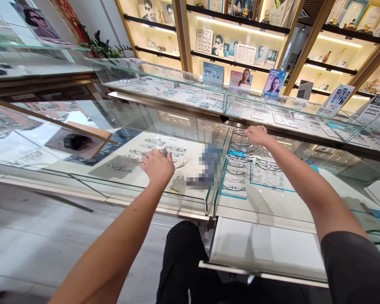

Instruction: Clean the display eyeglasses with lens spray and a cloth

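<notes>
My left hand (158,166) is wrapped round a small white bottle (161,145), whose top sticks up above the fingers, over the left glass case (177,202). A crumpled white cloth (181,161) shows just right of that hand. My right hand (257,135) reaches to the far part of the right-hand case, its fingers closed at the end of the top pair of glasses (240,133). Below it, several dark-framed glasses (236,172) lie in rows on a blue-edged tray (233,195). Whether the right fingers grip the frame is too small to tell.
An open drawer (266,249) with a white inside juts out below the right case, near my knees. Behind stands another glass case (177,90) with eyewear and upright cards. Lit shelves (240,27) line the back. A dark object (74,142) shows at left.
</notes>
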### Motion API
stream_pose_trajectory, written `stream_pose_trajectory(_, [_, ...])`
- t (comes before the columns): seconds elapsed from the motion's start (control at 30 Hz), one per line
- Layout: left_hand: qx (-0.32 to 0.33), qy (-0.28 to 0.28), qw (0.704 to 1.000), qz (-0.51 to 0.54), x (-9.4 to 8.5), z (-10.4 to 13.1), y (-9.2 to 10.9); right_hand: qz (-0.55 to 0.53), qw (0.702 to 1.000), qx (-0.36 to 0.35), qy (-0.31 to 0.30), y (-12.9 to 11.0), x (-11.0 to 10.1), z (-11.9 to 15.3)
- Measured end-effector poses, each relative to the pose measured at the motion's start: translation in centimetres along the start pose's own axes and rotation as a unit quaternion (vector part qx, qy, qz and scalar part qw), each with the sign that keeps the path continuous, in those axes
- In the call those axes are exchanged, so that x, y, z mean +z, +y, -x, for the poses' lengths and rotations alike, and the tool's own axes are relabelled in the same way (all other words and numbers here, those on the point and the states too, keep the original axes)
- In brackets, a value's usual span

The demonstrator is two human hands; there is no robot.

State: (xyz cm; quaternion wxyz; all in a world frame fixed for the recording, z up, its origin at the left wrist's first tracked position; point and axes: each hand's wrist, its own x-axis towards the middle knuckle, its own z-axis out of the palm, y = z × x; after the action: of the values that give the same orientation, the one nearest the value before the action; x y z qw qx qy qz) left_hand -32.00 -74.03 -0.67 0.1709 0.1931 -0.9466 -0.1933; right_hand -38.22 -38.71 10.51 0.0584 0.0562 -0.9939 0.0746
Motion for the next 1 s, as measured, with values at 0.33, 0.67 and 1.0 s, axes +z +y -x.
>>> stream_pose_trajectory(0.33, [-0.005, -0.002, 1.000, -0.009, -0.1, 0.3, 0.0, 0.024, 0.995, 0.059, -0.074, 1.2, 5.3, -5.6])
stream_pose_trajectory(0.67, [-0.005, 0.001, 1.000, -0.005, -0.4, 0.3, 0.0, 0.018, 0.993, 0.064, -0.096, 0.6, 5.9, -4.8])
stream_pose_trajectory(1.0, [0.002, -0.005, 1.000, 0.005, -0.3, -0.2, -0.3, -0.123, 0.986, -0.088, 0.072, -3.7, 2.4, 6.9])
